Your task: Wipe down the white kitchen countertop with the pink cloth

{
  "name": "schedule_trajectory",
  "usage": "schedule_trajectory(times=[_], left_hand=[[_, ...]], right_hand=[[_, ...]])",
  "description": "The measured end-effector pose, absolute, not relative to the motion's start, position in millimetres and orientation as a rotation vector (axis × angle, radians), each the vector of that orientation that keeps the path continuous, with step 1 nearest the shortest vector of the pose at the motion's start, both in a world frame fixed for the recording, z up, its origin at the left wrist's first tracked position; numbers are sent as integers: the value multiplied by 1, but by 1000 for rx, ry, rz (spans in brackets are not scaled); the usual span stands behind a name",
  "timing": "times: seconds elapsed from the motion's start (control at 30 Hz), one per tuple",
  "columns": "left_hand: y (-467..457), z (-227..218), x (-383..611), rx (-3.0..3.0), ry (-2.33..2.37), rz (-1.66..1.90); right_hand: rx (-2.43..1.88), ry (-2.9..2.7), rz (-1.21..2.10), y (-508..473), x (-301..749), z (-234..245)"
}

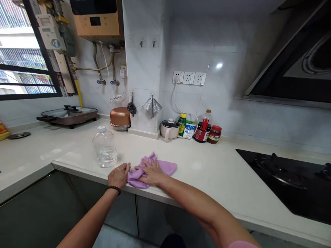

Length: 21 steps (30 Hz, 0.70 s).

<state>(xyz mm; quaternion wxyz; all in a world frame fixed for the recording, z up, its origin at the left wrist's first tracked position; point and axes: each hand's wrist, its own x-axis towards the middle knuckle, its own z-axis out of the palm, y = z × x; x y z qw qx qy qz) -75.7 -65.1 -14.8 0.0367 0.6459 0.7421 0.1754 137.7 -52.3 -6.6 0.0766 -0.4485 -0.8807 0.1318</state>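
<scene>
A crumpled purple cloth (pixel 167 167) lies on the white countertop close to its front edge. My right hand (pixel 152 173) presses down on it, fingers spread over the bunched folds and holding it against the surface. Just left of the cloth, my left hand (pixel 119 176) rests on the counter edge, curled into a fist, with nothing visible in it. A dark beaded bracelet (pixel 113 188) circles my left wrist. Behind that hand stands a clear plastic bottle (pixel 105 148) with a white cap, partly filled with clear liquid.
Along the back wall stand a small lidded pot (pixel 170 130), a green bottle (pixel 181 124), a white-blue packet (pixel 189 129) and red-lidded jar (pixel 214 134). A black gas hob (pixel 281 175) is at right. Back left are a copper-coloured pot (pixel 120 117) and electric pan (pixel 69 117).
</scene>
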Motion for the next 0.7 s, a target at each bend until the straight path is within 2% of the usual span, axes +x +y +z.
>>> schedule_trajectory(times=[0.13, 0.3, 0.4, 0.53, 0.7], left_hand=[[-63, -13, -77, 1923, 2277, 493], [-65, -12, -75, 1956, 2336, 492], [-66, -13, -74, 1971, 2362, 492], [-64, -15, -75, 1978, 2350, 435], [-61, -16, -77, 2004, 2325, 386]], right_hand=[[-1249, -2716, 535, -62, 99, -4], [-1217, -2676, 609, -82, 142, -5], [-1338, -2594, 572, -99, 209, -4], [-1714, -2371, 459, -128, 341, -4], [-2342, -1809, 80, -177, 533, -36]])
